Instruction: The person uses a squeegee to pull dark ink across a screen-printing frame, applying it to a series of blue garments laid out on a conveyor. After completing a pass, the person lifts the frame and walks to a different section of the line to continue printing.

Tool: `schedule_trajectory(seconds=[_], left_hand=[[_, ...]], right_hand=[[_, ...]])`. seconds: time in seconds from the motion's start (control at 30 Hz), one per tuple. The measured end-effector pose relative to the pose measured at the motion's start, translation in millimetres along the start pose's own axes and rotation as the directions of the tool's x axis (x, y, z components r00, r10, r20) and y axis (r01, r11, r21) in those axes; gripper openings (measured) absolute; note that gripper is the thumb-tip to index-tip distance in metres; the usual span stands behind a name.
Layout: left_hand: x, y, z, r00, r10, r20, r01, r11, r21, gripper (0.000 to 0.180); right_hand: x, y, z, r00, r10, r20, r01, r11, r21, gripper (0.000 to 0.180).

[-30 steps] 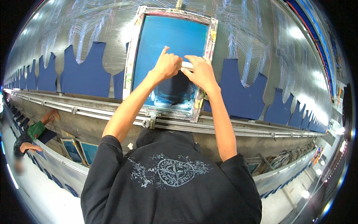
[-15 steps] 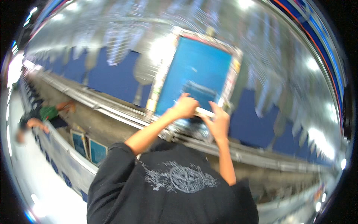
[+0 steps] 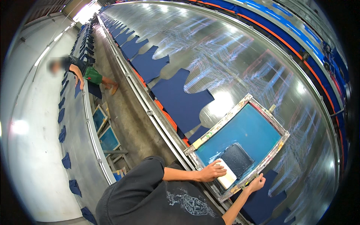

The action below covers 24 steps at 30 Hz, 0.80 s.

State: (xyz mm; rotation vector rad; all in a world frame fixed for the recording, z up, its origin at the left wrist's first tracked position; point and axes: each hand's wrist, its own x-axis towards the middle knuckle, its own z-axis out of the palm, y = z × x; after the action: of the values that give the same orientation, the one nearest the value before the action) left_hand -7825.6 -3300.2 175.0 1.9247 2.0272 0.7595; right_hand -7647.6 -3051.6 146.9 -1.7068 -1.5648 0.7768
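A screen printing frame (image 3: 268, 153) with a blue mesh lies on the long table, its rim smeared with paint. My left hand (image 3: 212, 171) is closed round a cream-coloured squeegee (image 3: 229, 179) inside the frame's near end. Touching the squeegee's far side is a dark, wet-looking ink patch (image 3: 237, 157) on the mesh. At the frame's near right edge, my right hand (image 3: 257, 183) has its fingers curled against the rim; the fingertips are partly hidden. Navy fabric pieces (image 3: 182, 99) lie flat in a row along the table's near side.
A metal rail (image 3: 150, 112) runs along the table edge, with orange material under it. Across the aisle, a person (image 3: 88, 73) bends over another long table (image 3: 80, 142). More blue screens (image 3: 108, 138) lean below that table. Blue and orange edging borders the far side.
My view has turned left, so the frame now appears lower right. My right hand has gone from beside the squeegee to the frame's right rim. The dark ink patch shows more fully.
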Motion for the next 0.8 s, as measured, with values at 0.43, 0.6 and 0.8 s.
schedule_trajectory(seconds=[0.43,0.6,0.8], left_hand=[[-94,-295,-225,0.985,-0.112,0.129,0.092,0.985,0.148,0.039],[-113,-346,-246,0.991,-0.106,0.076,0.102,0.993,0.061,0.033],[-88,-355,-269,0.946,-0.178,0.27,0.184,0.983,0.003,0.027]], right_hand=[[-211,-180,288,0.993,-0.001,0.121,-0.016,0.99,0.139,0.036],[-242,-204,339,0.998,-0.045,0.049,0.045,0.999,0.005,0.038],[-239,-234,321,0.941,-0.088,0.326,0.186,0.941,-0.282,0.036]])
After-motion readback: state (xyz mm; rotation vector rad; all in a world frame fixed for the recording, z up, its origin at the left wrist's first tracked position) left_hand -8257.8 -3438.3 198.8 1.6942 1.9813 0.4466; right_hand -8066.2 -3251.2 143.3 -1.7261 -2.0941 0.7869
